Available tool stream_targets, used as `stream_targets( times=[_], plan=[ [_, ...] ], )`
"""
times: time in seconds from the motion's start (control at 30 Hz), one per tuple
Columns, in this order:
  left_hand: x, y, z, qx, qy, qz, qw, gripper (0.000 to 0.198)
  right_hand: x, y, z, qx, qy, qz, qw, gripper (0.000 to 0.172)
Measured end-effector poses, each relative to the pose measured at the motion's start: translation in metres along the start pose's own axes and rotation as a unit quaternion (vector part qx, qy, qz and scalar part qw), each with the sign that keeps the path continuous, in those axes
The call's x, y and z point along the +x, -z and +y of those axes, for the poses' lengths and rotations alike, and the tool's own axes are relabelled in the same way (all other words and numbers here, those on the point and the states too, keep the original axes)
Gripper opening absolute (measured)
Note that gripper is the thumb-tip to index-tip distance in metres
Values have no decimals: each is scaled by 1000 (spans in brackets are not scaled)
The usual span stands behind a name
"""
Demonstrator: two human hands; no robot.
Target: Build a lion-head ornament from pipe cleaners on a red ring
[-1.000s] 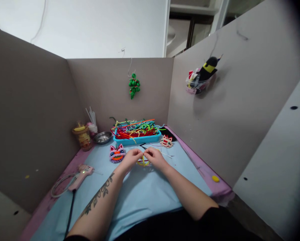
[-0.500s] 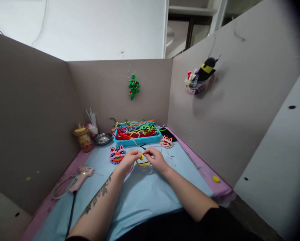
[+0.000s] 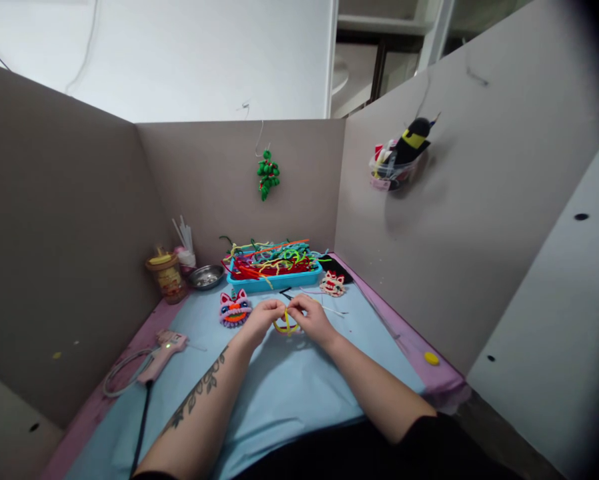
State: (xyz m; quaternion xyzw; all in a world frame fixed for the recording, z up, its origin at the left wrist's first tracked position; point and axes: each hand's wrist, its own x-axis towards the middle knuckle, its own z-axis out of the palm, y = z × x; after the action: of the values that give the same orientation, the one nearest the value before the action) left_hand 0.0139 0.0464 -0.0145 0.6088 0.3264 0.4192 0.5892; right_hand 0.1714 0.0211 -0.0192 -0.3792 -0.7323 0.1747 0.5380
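Both hands meet over the light blue table cover, fingertips nearly touching. Between them hangs a small looped yellow pipe cleaner piece (image 3: 288, 328) with some dark red at its upper part. My left hand (image 3: 268, 317) pinches its upper left side. My right hand (image 3: 308, 316) pinches it from the right, fingers bent. Left of my left hand lies a purple pipe cleaner animal face (image 3: 234, 310) with red ears and an orange middle. Beyond my right hand lies a cream and red pipe cleaner face (image 3: 333, 284). The fingertips hide part of the yellow piece.
Behind the hands stands a blue tray (image 3: 252, 285) heaped with coloured pipe cleaners. On the left are a pink glue gun (image 3: 163, 355) with its cord, a metal bowl (image 3: 207, 277) and a lidded cup (image 3: 167, 277). A yellow disc (image 3: 431, 359) lies at right. Partitions enclose three sides.
Both hands keep their pinch on the yellow pipe cleaner piece, which has turned slightly. Pink showing beside the left wrist earlier is now out of sight.
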Motion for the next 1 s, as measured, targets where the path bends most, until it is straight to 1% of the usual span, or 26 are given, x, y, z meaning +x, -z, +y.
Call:
stream_targets(
  times=[0.2, 0.4, 0.5, 0.6, 0.73, 0.9, 1.0],
  plan=[
    [2, -1, -3, 33, -19, 15, 999, 21, -3, -5, 5, 14, -26, 17, 999, 7],
    [1, -9, -3, 20, 17, 31, 999, 30, -2, -6, 8, 8, -28, 31, 999, 10],
    [1, -10, -4, 10, 29, 39, 999, 32, 0, -5, 9, 7, -32, 31, 999, 11],
    [2, -7, -5, 10, 12, 32, 999, 31, 0, -5, 10, 17, -36, 21, 999, 13],
    [1, -7, -2, 10, -3, 26, 1000, 29, -2, -8, 11, 50, -64, 22, 996, 10],
    [-3, -10, 3, -43, 24, 4, 999, 25, -2, -10, 11, 119, -90, 25, 988, 4],
    [-4, -10, 3, -74, 48, -4, 996, 25, -1, -9, 10, 129, -88, 14, 988, 4]
  ],
)
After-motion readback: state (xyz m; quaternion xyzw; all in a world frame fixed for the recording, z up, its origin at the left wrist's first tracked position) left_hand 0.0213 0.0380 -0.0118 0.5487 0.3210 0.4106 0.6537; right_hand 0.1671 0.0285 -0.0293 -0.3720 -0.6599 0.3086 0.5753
